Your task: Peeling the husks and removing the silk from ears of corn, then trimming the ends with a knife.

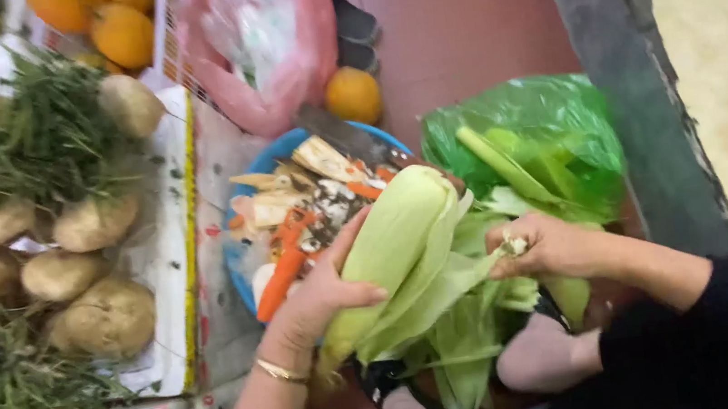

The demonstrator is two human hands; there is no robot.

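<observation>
Grip: my left hand point(324, 291) wraps the corn cob point(392, 247); my right hand point(547, 248) pinches a peeled-back husk leaf point(447, 291)
Place: cob over my lap, beside the blue bowl point(242, 255)
Progress: I judge husking partly done; inner leaves remain

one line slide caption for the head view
Left hand steadies a corn ear while right hand grips its husk.

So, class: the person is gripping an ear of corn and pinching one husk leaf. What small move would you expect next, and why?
Probably the right hand pulls the husk leaf further down and away. The left hand steadies the ear of corn, which is mostly wrapped, and the pinched leaf is already partly peeled off it.
</observation>
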